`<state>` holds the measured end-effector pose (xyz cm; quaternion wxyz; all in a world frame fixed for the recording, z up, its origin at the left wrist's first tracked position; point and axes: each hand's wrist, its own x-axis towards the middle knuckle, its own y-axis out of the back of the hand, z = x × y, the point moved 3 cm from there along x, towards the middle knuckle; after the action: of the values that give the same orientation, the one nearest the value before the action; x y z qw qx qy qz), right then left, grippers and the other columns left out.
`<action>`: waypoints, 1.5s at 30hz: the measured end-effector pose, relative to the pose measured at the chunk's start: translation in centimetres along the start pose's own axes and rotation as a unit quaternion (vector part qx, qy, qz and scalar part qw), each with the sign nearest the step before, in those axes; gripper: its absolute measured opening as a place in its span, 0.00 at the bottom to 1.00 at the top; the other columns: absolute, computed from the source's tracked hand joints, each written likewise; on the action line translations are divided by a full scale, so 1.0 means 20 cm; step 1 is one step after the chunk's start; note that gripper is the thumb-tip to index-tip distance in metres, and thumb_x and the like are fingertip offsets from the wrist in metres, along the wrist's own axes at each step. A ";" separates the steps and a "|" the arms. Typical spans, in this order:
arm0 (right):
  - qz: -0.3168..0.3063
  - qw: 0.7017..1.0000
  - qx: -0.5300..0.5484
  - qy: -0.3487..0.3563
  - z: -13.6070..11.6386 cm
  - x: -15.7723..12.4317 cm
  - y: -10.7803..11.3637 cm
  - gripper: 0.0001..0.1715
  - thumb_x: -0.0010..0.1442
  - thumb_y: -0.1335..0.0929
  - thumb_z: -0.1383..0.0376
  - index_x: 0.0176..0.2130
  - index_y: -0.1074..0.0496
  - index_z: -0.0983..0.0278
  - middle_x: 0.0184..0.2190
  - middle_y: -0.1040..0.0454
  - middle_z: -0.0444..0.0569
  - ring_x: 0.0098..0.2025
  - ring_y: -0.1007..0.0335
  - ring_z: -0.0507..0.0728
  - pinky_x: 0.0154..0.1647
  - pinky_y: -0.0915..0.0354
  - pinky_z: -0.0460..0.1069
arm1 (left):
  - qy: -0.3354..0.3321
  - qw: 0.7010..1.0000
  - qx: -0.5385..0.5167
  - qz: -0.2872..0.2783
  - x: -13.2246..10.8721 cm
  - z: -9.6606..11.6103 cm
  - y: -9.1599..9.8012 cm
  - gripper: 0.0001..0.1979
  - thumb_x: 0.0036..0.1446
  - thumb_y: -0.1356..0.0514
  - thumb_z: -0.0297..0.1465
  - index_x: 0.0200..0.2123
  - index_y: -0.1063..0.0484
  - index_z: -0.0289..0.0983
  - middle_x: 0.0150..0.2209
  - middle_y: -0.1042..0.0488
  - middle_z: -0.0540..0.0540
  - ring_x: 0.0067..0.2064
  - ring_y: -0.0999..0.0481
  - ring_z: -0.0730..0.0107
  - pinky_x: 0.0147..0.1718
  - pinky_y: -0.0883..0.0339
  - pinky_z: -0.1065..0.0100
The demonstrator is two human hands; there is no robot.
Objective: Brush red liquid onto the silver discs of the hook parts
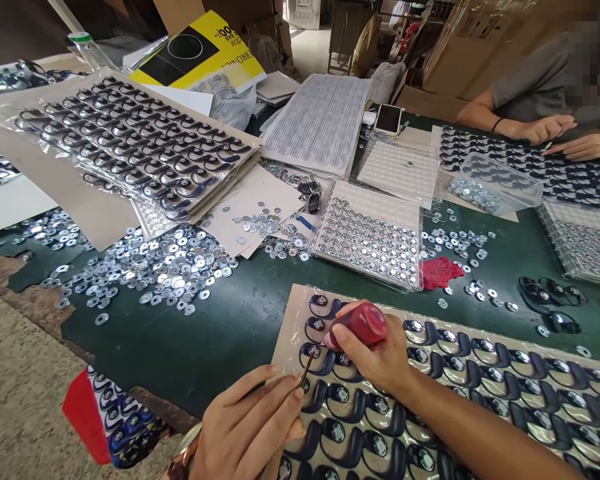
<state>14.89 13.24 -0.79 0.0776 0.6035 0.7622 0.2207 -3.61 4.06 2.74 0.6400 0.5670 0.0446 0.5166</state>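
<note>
A red squeeze bottle (364, 324) is gripped in my right hand (387, 357), tipped so that its nozzle points left and down at a small dark looped piece with a shiny round centre. My left hand (250, 423) pinches a thin pointed stick (307, 368), whose tip meets the same piece close to the nozzle. Rows of these dark looped pieces (380, 405) lie on a plastic-covered cardboard sheet (289, 328) under both hands. I cannot tell whether the nozzle touches the piece.
Loose metal washers (165, 267) are heaped at the left. Another sheet of looped pieces (145, 143) lies behind them. A plastic-wrapped tray of round metal parts (367, 233) and a red cloth (441, 272) sit beyond my hands. At far right, a co-worker's hands (555, 133) are over another sheet.
</note>
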 end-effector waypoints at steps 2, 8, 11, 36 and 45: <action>-0.008 1.000 0.006 -0.007 0.00 0.00 -0.01 0.08 0.55 0.32 0.61 0.35 0.31 0.63 0.23 0.24 0.46 0.25 0.26 0.55 0.30 0.29 0.49 | 0.005 1.000 -0.002 0.006 0.00 0.00 0.00 0.10 0.60 0.46 0.23 0.43 0.28 0.26 0.38 0.22 0.39 0.43 0.22 0.65 0.48 0.29 0.60; -0.008 1.000 -0.019 0.007 -0.01 0.01 0.00 0.08 0.56 0.32 0.60 0.33 0.31 0.64 0.21 0.25 0.45 0.23 0.27 0.55 0.29 0.31 0.49 | 0.026 0.999 -0.027 0.012 -0.02 -0.01 -0.01 0.11 0.61 0.47 0.23 0.43 0.28 0.27 0.38 0.22 0.39 0.43 0.22 0.63 0.46 0.28 0.59; -0.023 0.999 -0.029 0.006 -0.02 0.01 0.01 0.08 0.57 0.33 0.60 0.32 0.30 0.63 0.19 0.26 0.44 0.22 0.28 0.54 0.28 0.32 0.48 | 0.070 0.996 -0.050 0.024 -0.03 -0.02 -0.02 0.11 0.61 0.48 0.23 0.44 0.29 0.30 0.39 0.22 0.40 0.42 0.22 0.63 0.46 0.27 0.59; -0.019 1.000 0.003 0.005 -0.01 0.00 0.00 0.06 0.56 0.32 0.61 0.33 0.30 0.63 0.19 0.25 0.44 0.21 0.28 0.54 0.27 0.30 0.48 | 0.088 0.993 -0.078 0.032 0.06 -0.08 0.02 0.12 0.60 0.49 0.21 0.41 0.28 0.32 0.35 0.21 0.45 0.36 0.21 0.69 0.45 0.28 0.64; -0.042 0.999 0.030 0.010 -0.02 -0.01 -0.02 0.08 0.56 0.32 0.61 0.35 0.31 0.62 0.22 0.24 0.44 0.23 0.27 0.55 0.28 0.31 0.48 | 0.124 0.984 -0.130 0.006 0.01 -0.17 0.00 0.12 0.57 0.48 0.18 0.41 0.30 0.35 0.38 0.22 0.47 0.40 0.22 0.70 0.47 0.29 0.61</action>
<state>14.50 12.93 -0.63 0.0610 0.5704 0.7942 0.2002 -5.73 6.58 1.72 0.6949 0.4103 0.0529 0.5882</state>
